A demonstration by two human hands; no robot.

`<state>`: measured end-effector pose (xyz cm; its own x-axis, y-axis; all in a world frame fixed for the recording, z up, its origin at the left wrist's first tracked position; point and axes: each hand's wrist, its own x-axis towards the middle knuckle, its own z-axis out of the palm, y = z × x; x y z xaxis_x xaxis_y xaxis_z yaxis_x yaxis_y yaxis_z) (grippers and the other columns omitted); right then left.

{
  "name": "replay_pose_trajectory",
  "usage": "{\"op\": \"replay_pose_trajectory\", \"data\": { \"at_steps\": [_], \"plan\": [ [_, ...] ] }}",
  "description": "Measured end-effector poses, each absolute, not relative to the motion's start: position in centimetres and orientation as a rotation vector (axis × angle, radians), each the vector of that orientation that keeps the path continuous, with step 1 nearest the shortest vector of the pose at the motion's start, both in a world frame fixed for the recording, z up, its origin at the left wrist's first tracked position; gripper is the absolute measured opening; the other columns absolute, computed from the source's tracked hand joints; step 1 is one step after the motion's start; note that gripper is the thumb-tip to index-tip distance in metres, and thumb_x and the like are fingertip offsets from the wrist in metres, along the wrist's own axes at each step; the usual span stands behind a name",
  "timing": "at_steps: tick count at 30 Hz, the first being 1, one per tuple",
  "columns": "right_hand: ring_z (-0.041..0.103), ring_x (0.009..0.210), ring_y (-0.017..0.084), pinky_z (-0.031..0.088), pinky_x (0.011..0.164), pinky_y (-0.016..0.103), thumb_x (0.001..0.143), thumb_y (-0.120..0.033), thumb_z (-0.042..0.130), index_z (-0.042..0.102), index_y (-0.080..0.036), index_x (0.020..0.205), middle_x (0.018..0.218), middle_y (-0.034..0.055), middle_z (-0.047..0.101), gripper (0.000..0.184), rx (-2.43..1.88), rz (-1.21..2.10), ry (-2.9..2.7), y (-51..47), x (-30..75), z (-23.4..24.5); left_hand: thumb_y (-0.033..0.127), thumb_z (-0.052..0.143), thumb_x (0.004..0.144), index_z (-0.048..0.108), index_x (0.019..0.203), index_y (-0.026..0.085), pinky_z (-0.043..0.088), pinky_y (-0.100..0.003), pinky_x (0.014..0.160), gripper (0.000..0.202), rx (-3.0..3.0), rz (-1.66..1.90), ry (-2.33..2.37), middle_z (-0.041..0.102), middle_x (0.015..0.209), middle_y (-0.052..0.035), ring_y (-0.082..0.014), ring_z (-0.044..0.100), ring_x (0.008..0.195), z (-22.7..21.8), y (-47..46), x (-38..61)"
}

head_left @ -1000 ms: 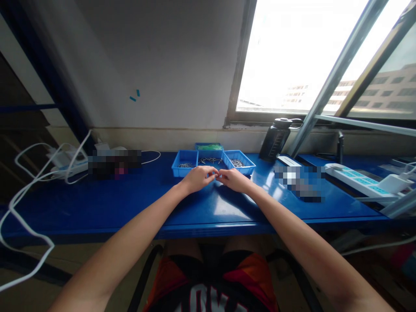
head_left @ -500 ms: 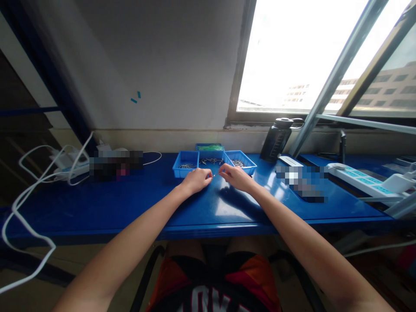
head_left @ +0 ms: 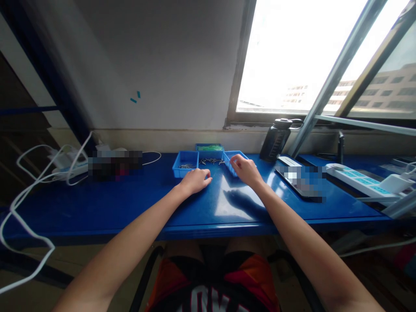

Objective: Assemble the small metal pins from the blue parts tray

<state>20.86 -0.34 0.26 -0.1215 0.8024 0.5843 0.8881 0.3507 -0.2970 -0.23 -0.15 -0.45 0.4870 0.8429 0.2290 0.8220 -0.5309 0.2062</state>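
My left hand (head_left: pixel 196 180) is closed, resting on the blue table just in front of the left blue bin (head_left: pixel 177 173). Its fingertips are bent together, and whatever they hold is too small to make out. My right hand (head_left: pixel 247 170) is raised over the right blue bin (head_left: pixel 229 167) with thumb and fingers pinched. I cannot see what, if anything, sits in that pinch. Small metal pieces (head_left: pixel 186 166) lie in the left bin. More loose metal pieces (head_left: pixel 212 161) are spread on the table between the bins. The hand hides most of the right bin's contents.
Behind stands a blue bin with green material (head_left: pixel 212 148). A black bottle (head_left: pixel 275 139) and a dark flat device (head_left: pixel 294 184) are on the right, beside a white power strip (head_left: pixel 355 177). White cables (head_left: pixel 19 208) hang at the left. The table's front edge (head_left: pixel 214 232) runs before me.
My right hand has moved right and slightly up, away from my left hand and over the right bin. My left hand has stayed nearly in place.
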Motion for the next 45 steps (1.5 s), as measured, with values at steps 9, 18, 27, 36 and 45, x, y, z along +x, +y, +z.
{"op": "replay_pose_trajectory", "data": {
  "at_steps": [9, 18, 27, 36, 45],
  "plan": [
    [0.058, 0.066, 0.019, 0.034, 0.056, 0.024, 0.08, -0.036, 0.042, 0.058, -0.02, 0.091, 0.069, 0.0047, 0.063, 0.025, -1.883, -0.262, -1.664, 0.3, 22.6, 0.4, 0.042, 0.04, 0.08, 0.061, 0.09, 0.021, 0.041, -0.023, 0.062, 0.031, 2.718, 0.351, 1.39, 0.064, 0.083, -0.0051, -0.0172, 0.058, 0.072, -0.1, -0.5, -0.4],
    [0.047, 0.049, 0.01, 0.033, 0.053, 0.02, 0.082, -0.029, 0.04, 0.058, -0.019, 0.089, 0.057, -0.0012, 0.056, 0.022, -1.4, -0.1, -2.032, -0.4, 20.6, 0.0, 0.042, 0.043, 0.078, 0.061, 0.088, 0.022, 0.04, -0.021, 0.06, 0.028, 2.701, 0.343, 1.282, 0.064, 0.078, -0.0028, -0.0156, 0.058, 0.069, 0.2, -1.0, -0.2],
    [0.053, 0.076, 0.013, 0.037, 0.063, 0.021, 0.082, -0.021, 0.043, 0.057, -0.017, 0.089, 0.086, 0.0058, 0.059, 0.017, -1.306, -0.192, -2.503, -0.9, 18.2, -0.6, 0.038, 0.042, 0.078, 0.059, 0.084, 0.021, 0.044, -0.029, 0.064, 0.025, 2.69, 0.278, 1.555, 0.064, 0.084, -0.0072, -0.0229, 0.059, 0.077, -0.2, -0.4, -0.5],
    [0.051, 0.094, 0.023, 0.041, 0.077, 0.028, 0.079, -0.01, 0.041, 0.055, -0.01, 0.098, 0.101, 0.0163, 0.055, 0.024, -1.587, -0.382, -2.521, 1.7, 14.4, -1.1, 0.038, 0.042, 0.078, 0.058, 0.081, 0.019, 0.045, -0.032, 0.065, 0.026, 2.696, 0.233, 1.557, 0.064, 0.083, -0.0095, -0.0251, 0.06, 0.078, -0.5, -0.2, -0.7],
    [0.054, 0.095, 0.026, 0.044, 0.073, 0.031, 0.08, -0.004, 0.037, 0.06, -0.004, 0.097, 0.098, 0.0226, 0.058, 0.029, -1.922, -0.28, -2.337, 4.2, 13.5, -0.9, 0.04, 0.042, 0.078, 0.058, 0.08, 0.019, 0.045, -0.03, 0.065, 0.027, 2.675, 0.256, 1.533, 0.064, 0.083, -0.009, -0.0236, 0.06, 0.077, -0.4, -0.2, -0.8]
  ]
}}
